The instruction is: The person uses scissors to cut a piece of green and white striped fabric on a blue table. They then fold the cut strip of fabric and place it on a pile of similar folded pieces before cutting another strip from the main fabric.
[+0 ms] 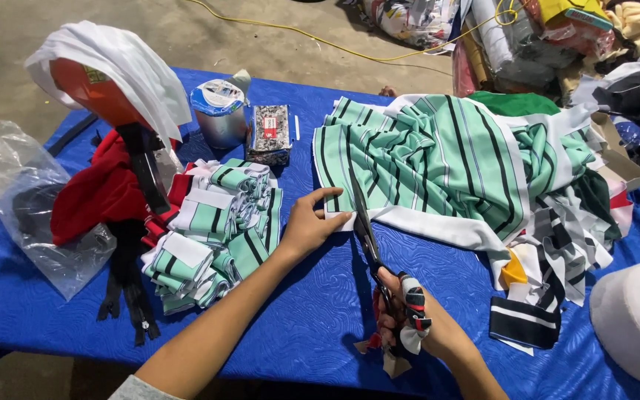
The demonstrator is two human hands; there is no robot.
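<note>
A stack of folded green-striped cuffs (216,237) lies just left of the fingers, with black zippers (131,285) and a clear plastic bag (31,207) further left. Beyond the fingers stand a grey tape roll (220,111) and what may be a packet of small parts (270,133). A white cap (635,318) sits far right on the blue table cover (312,318).

A: Head camera, single view. Looks steeply down and forward over the blue table (320,311), close range.

B: Coverage?

A: Forearms enter from bottom centre; concrete floor (275,52) fills the upper left; no second view overlaps.
</note>
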